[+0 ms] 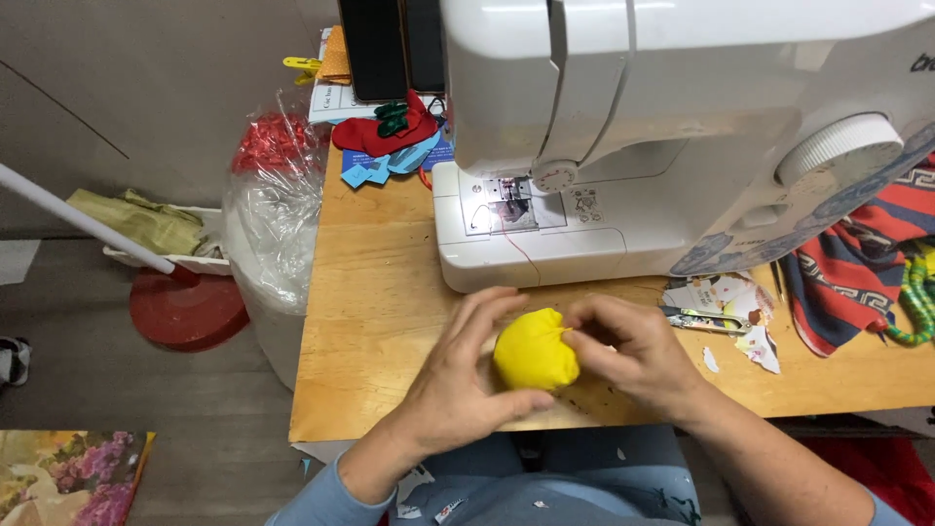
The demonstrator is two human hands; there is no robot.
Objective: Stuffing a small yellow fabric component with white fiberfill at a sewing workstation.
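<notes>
Both hands meet over a wooden table (370,292), closed around a small yellow fabric ball (534,353) that sits between them just above the table's front edge; the left hand (458,385) cups the ball from the left and below, thumb under it and fingers curled over its top; the right hand (633,351) pinches the ball's right side, fingertips drawn together on the gathered cloth, so each hand is clamped on the ball; blue sleeves show at both forearms near the bottom of the view. Directly behind the hands stands a white sewing machine (623,127), its needle plate lit and a red thread (521,248) trailing down its front; to the right of the right hand lie small thread snips (706,319) among paper scraps (755,341), close by but apart from the fingers; farther right a red, blue and white patterned cloth (857,263) spills over the table, with a green beaded cord (916,302) on it. At the table's back left corner rest a red fabric piece with green trim (385,131) and blue cloth scraps (380,168); left of the table a bin lined with clear plastic (278,224) stands on the floor, beside a red round base (185,310) holding a white pole (83,222).
</notes>
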